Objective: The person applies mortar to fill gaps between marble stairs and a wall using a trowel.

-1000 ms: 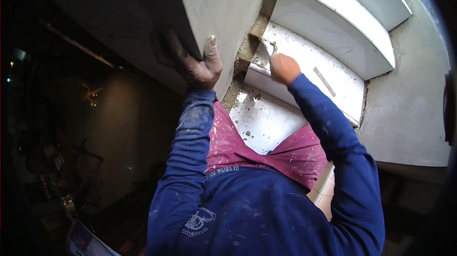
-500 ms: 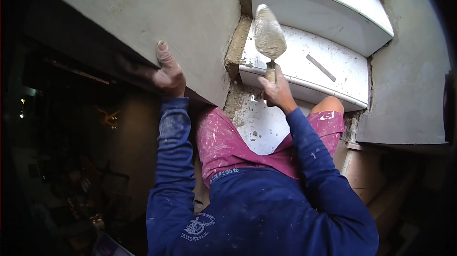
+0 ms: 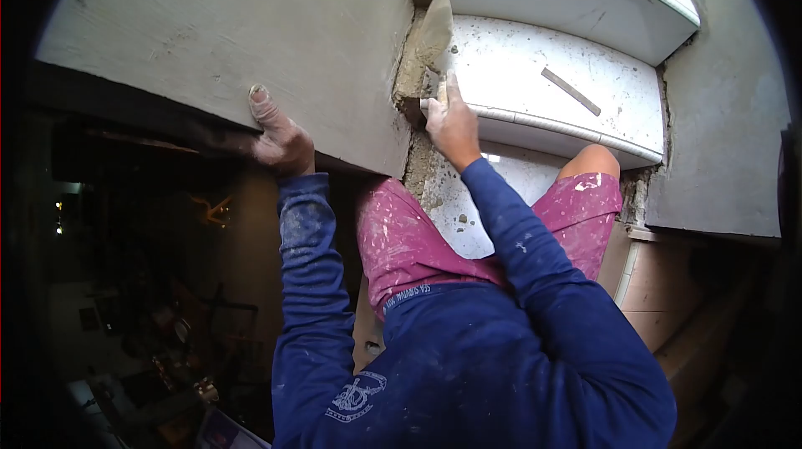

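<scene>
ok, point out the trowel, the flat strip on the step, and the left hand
Trowel (image 3: 436,27), head view: blade.
Flat strip (image 3: 571,91), head view: its middle.
Left hand (image 3: 286,143), head view: just below the thumb.

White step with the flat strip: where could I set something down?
Likeliest on the tread between trowel and strip, though it's speckled. Another patch lies between strip and right-hand wall. The left end is crowded by the right hand and trowel.

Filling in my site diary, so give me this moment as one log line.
left hand: on grey plastered wall edge | right hand: holding mortar-smeared metal trowel beside white step | flat grey strip: on step
</scene>
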`<state>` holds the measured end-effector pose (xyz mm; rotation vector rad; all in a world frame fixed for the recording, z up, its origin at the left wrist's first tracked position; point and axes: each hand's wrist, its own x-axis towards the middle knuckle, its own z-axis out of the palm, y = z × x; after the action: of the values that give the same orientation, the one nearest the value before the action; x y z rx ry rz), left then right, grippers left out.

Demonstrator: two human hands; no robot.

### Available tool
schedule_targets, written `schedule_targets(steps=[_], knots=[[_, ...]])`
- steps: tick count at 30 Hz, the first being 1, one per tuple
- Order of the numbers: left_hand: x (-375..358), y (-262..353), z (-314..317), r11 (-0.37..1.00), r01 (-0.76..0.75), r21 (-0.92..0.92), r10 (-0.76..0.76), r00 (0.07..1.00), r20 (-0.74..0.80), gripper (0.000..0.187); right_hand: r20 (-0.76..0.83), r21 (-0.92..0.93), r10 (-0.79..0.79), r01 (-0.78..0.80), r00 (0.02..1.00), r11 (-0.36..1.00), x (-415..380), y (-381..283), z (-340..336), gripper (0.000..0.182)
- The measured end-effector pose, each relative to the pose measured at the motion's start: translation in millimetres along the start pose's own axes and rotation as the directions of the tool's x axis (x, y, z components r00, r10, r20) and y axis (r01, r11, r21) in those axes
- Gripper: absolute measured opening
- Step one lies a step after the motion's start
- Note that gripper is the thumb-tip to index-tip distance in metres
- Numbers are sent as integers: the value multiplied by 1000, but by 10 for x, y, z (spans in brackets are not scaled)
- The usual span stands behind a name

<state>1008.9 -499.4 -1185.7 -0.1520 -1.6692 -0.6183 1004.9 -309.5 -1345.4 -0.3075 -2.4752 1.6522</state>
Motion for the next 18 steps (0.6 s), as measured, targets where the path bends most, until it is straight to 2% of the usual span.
schedule_targets(steps=[1,3,4,7,8,11,12,13,14,15,18], knots=[[5,0,-4,1000,-10,-8,10,1000,-5,79,60,-52,-40,43,997,998,-25,83,58,62],[-13,-32,28,976,56,-212,-55,998,9,78,170,-146,-117,142,978,979,-10,261,195,63],[-27,-47,57,946,91,-311,-91,996,15,78,123,-87,-146,157,982,984,4,300,219,65],[-41,-58,-60,998,54,36,-55,997,46,80,119,-33,-149,154,982,988,-66,288,349,69],[-43,-101,-63,998,35,42,-38,997,62,82,106,-11,-147,149,983,989,-94,258,371,70],[-41,-165,-98,993,-18,116,8,996,91,84,121,-110,-69,83,990,990,43,233,327,69],[-47,-174,-96,990,-16,142,3,996,90,84,-39,40,-151,152,988,988,-7,178,324,70],[-57,-143,-96,985,8,171,-23,996,86,85,-57,193,-29,39,998,981,-148,-125,191,69],[-63,-131,-124,981,24,194,-43,994,96,85,-8,42,-109,109,994,993,-84,132,375,68],[-55,-174,-120,992,8,125,-17,997,73,87,39,-103,-189,192,981,976,35,362,512,67],[-69,-244,-23,1000,0,-12,0,1000,27,89,201,-88,-106,126,974,988,151,324,285,64]])
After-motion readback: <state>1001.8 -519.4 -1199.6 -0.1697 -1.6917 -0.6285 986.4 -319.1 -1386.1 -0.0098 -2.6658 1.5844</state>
